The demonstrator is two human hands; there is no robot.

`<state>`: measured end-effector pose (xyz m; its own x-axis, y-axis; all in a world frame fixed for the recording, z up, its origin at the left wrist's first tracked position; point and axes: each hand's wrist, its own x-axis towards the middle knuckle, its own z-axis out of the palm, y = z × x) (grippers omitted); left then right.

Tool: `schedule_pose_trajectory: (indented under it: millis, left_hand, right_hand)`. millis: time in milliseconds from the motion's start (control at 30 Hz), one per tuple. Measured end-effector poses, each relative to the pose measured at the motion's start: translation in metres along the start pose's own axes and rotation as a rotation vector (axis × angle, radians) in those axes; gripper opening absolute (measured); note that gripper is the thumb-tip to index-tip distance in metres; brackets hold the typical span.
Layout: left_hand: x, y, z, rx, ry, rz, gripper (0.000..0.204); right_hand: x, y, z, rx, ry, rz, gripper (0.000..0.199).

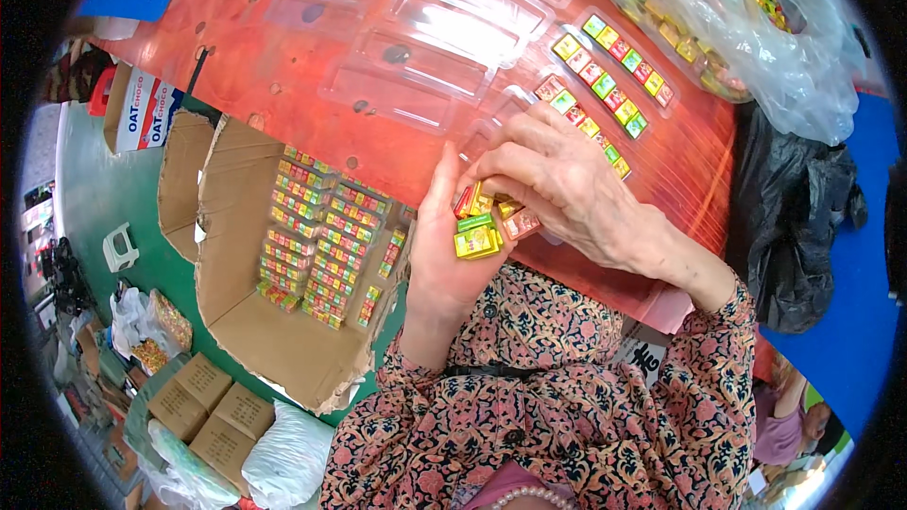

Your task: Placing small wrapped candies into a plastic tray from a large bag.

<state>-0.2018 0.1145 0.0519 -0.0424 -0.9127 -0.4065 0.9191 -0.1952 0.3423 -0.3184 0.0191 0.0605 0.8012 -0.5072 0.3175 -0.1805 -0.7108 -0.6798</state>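
Note:
My left hand (439, 246) is cupped palm up, holding a small heap of tiny candy-like boxes (477, 241) in yellow, green and red. My right hand (567, 184) is bent over that heap with its fingers curled and pressed together at the boxes. Its fingertips are partly hidden, so what they pinch does not show. An orange-red box (521, 223) peeks out below the right hand. Just beyond the hands, a clear plastic tray with rows of the same boxes (576, 113) lies on the red table, partly covered by my right hand.
Empty clear trays (397, 57) lie across the red tabletop (227, 57). A filled row (628, 59) and a clear bag of boxes (680, 38) are at the far right. A black bag (789, 217) hangs beside the table. To the left stands an open carton (283, 340) holding filled trays.

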Motion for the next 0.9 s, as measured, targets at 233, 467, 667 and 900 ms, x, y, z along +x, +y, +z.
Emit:
schedule_pose_trajectory:
  millis: [233, 467, 667, 900]
  left_hand:
    - [0.008, -0.001, -0.009, -0.323, -0.081, -0.188, 0.061]
    - [0.006, -0.016, 0.002, -0.252, -0.158, -0.047, 0.037]
    - [0.012, 0.004, -0.007, -0.227, 0.003, -0.307, 0.045]
    - [0.007, 0.021, -0.019, -0.109, 0.124, -0.105, 0.028]
  right_hand:
    - [0.004, -0.004, -0.014, -0.037, -0.252, -0.031, 0.025]
    - [0.005, 0.004, -0.021, 0.16, -0.334, -0.024, 0.019]
    - [0.007, 0.014, -0.044, 0.411, -0.185, 0.199, 0.017]
    - [-0.025, 0.026, -0.044, -0.073, -0.366, 0.282, 0.017]
